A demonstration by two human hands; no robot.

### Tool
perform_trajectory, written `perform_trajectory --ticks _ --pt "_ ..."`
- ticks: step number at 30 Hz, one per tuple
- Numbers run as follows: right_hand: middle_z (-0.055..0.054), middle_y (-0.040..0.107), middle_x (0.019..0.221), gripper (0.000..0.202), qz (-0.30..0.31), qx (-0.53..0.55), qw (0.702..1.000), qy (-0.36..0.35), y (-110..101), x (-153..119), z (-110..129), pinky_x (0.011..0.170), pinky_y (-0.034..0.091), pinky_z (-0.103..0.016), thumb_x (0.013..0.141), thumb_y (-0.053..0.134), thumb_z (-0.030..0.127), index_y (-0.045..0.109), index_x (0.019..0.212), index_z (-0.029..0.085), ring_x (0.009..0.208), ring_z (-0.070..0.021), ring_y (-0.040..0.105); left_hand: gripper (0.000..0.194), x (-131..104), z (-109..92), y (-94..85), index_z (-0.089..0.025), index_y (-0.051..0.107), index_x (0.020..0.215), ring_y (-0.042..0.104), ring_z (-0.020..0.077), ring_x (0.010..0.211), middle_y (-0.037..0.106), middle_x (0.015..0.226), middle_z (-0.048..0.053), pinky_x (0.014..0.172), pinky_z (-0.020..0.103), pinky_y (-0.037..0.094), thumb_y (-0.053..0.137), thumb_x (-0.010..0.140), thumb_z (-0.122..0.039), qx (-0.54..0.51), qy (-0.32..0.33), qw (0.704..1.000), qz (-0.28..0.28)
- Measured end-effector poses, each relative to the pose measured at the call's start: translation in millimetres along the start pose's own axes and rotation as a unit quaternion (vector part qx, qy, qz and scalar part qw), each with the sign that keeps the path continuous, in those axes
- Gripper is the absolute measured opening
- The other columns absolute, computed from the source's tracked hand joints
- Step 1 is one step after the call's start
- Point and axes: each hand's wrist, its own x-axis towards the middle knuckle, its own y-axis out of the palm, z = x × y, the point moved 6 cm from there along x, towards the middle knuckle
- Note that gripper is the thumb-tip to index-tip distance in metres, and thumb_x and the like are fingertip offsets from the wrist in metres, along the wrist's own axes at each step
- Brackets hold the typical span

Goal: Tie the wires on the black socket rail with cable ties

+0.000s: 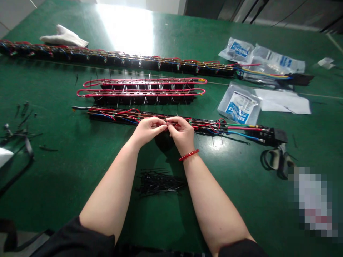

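Green desk [80, 153]: a wide, flat surface that seems to suit these long assemblies, since we see them laid lengthwise across it.
Nearest wired strip [205, 125]: it lies in the middle, right under our hands, its coloured leads [246, 129] running off to the right, probably so that its midsection faces us squarely.
Left hand [152, 128]: thumb and forefinger pinched together over that strip; what they grip is too small for us to tell.
Right hand [182, 131]: its fingertips meet the left ones in a matching pinch, likely because the work there is fine; we cannot make out what lies between.
Black ties [160, 182]: a loose heap on our side of the strip, between our forearms [115, 185], which we judge keeps them within easy reach.
Red-cabled pair [146, 93]: two shorter units side by side just beyond the strip, thin dark tails sticking up from them.
Long strip [128, 60]: stretched out farther back, perhaps to leave room in front.
Scissors [280, 160]: near the strip's right end, handy for our right side, we would guess.
Clear bags [242, 107]: at the far right, beside white paper [285, 101], apart from our hands.
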Motion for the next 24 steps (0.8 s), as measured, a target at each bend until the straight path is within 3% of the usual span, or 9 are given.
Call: perform_trajectory --ticks 9,17,24 --pt "-0.002 0.075 0.093 0.013 0.002 0.014 1.0 -0.006 1.2 -1.2 0.0 0.066 0.057 -0.025 0.084 0.062 0.025 0.073 0.09 0.023 0.079 -0.014 0.068 0.031 -2.3 3.4 -1.2 -0.015 0.076 0.09 0.073 0.0214 0.084 0.078 0.089 0.007 0.082 0.034 0.06 0.079 0.073 -0.042 -0.007 -0.013 1.0 -0.005" --pt "-0.001 0.074 0.095 0.013 0.013 0.019 1.0 0.018 4.8 -1.2 -3.9 0.073 0.06 -0.026 0.085 0.062 0.027 0.072 0.092 0.023 0.084 -0.0143 0.069 0.022 -5.8 -5.3 -5.2 -0.016 0.078 0.083 0.072 0.02 0.077 0.077 0.08 0.004 0.074 0.031 0.06 0.076 0.071 -0.035 0.063 -0.005 0.996 -0.062" --pt "-0.001 0.074 0.094 0.013 0.012 0.042 0.999 0.013 5.0 -0.2 -3.7 0.071 0.059 -0.024 0.083 0.063 0.029 0.072 0.091 0.023 0.08 -0.0134 0.069 0.026 -1.5 5.0 -7.3 -0.017 0.079 0.088 0.071 0.0191 0.076 0.078 0.083 0.005 0.072 0.028 0.057 0.075 0.073 -0.038 0.08 0.0 0.996 -0.041"
